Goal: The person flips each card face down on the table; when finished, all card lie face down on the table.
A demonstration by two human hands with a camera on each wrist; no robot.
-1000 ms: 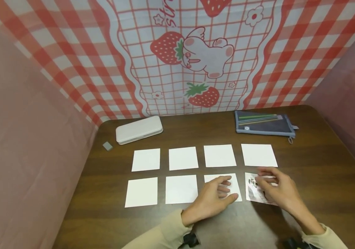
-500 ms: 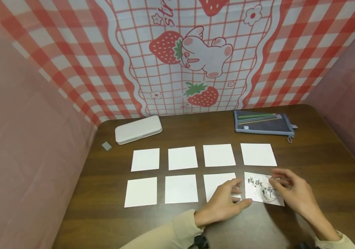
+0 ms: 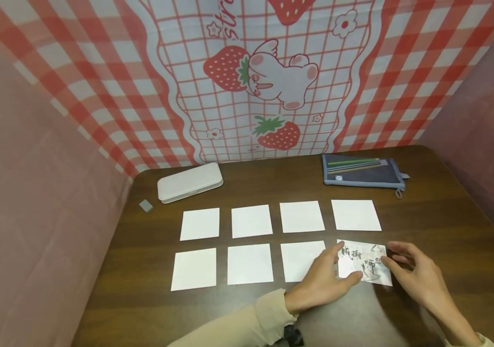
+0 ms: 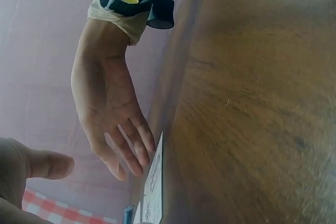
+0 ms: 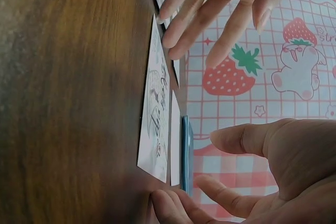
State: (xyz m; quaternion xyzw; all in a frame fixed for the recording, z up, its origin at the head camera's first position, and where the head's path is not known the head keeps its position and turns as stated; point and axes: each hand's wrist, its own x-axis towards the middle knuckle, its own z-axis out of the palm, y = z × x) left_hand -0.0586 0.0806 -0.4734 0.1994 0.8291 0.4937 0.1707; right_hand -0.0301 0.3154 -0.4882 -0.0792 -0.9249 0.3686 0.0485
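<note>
A card with black brush-style writing and a grey ink drawing (image 3: 365,265) lies flat at the near right of the wooden table. My left hand (image 3: 322,278) is at its left edge, fingers spread and thumb over the card's near edge. Beside the right edge is my right hand (image 3: 420,277), fingers loosely bent. The right wrist view shows the card (image 5: 155,114) between the left hand (image 5: 223,3) and the right hand (image 5: 283,177), neither pinching it. A blank white card (image 3: 301,260) lies left of it, partly behind my left hand.
Several more blank white cards form two rows, among them a far right card (image 3: 356,215) and a near left card (image 3: 193,269). Behind them are a white case (image 3: 190,183), a small grey block (image 3: 146,206) and a mesh pencil pouch (image 3: 361,172). A checked cloth (image 3: 247,120) hangs behind the table.
Both hands have moved right. My right hand has drawn off the written card to its right side, uncovering the writing; my left hand has come from the neighbouring blank card to its left edge.
</note>
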